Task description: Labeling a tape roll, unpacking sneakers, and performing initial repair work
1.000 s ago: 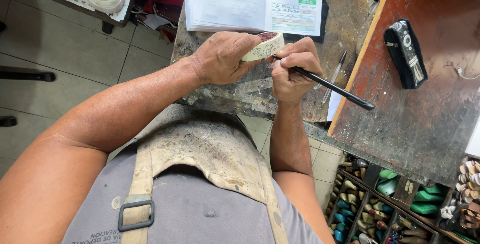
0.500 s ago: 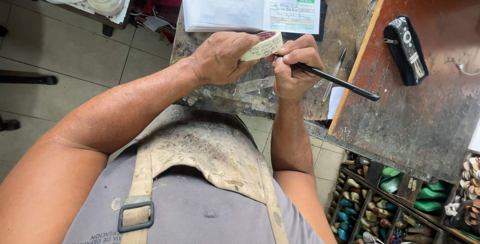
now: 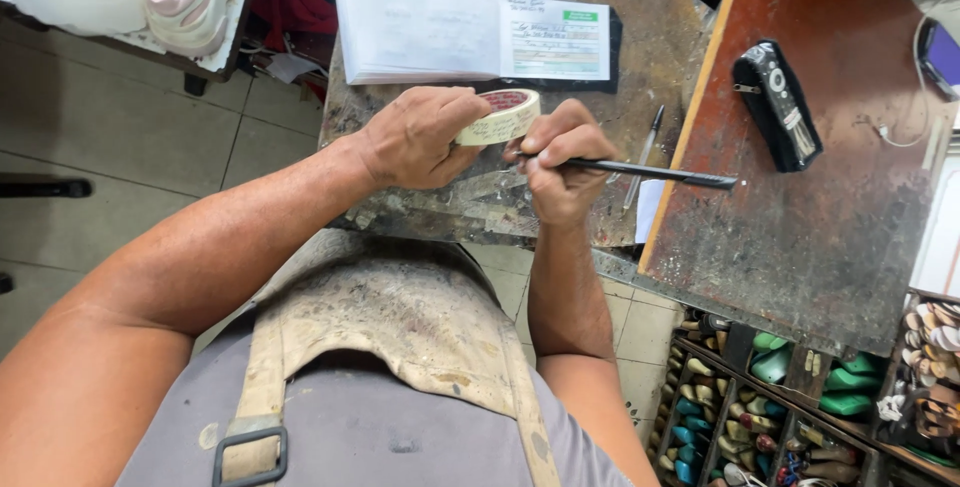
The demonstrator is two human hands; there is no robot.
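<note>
My left hand [image 3: 420, 137] grips a roll of cream masking tape [image 3: 503, 116] and holds it tilted above the worn workbench [image 3: 640, 37]. My right hand [image 3: 556, 159] is closed on a black pen [image 3: 660, 174], whose tip rests on the outer side of the roll. The pen's shaft points to the right. Both hands hover over the near edge of the bench, touching each other at the tape.
An open receipt book [image 3: 470, 27] lies on the bench beyond my hands. A second pen [image 3: 642, 152] lies at the bench's right edge. A black remote [image 3: 777, 103] rests on a reddish board [image 3: 850, 207]. Shelves with small items [image 3: 800, 407] stand lower right.
The pen's far end has swung upward, from slanting down-right to nearly level. The hands stay together at the tape.
</note>
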